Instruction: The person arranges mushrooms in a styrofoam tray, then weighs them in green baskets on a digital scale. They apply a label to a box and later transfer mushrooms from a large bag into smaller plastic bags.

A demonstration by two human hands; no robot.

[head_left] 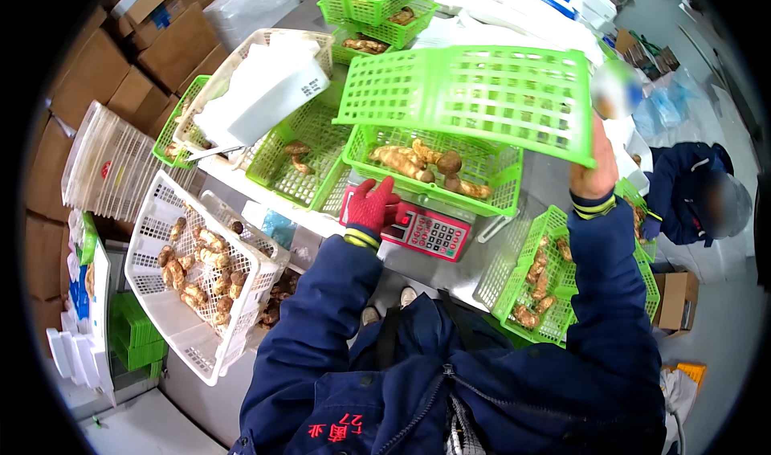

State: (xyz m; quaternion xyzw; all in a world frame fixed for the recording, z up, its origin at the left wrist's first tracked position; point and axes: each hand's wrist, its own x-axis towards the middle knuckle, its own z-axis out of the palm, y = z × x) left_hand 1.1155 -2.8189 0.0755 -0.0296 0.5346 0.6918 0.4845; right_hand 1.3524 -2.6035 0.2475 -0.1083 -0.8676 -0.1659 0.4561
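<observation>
My right hand (595,166), bare, grips the right end of a green plastic basket (464,96), tilted with its perforated bottom showing. Beneath it, a green basket (512,181) holding several mushrooms (400,161) rests on a red-framed digital scale (443,232). My left hand (373,205), in a red glove, hovers by the scale's display and the basket's near left corner, fingers apart and holding nothing. To the left, another green basket (271,181) has mushrooms (297,154) in it.
A white crate (150,238) of mushrooms leans at the left, near stacked cardboard boxes (181,45). A divided green basket (557,214) with mushrooms stands at the right. White foam boxes (265,105) lie in a crate at the back left. Another person (686,190) works at the far right.
</observation>
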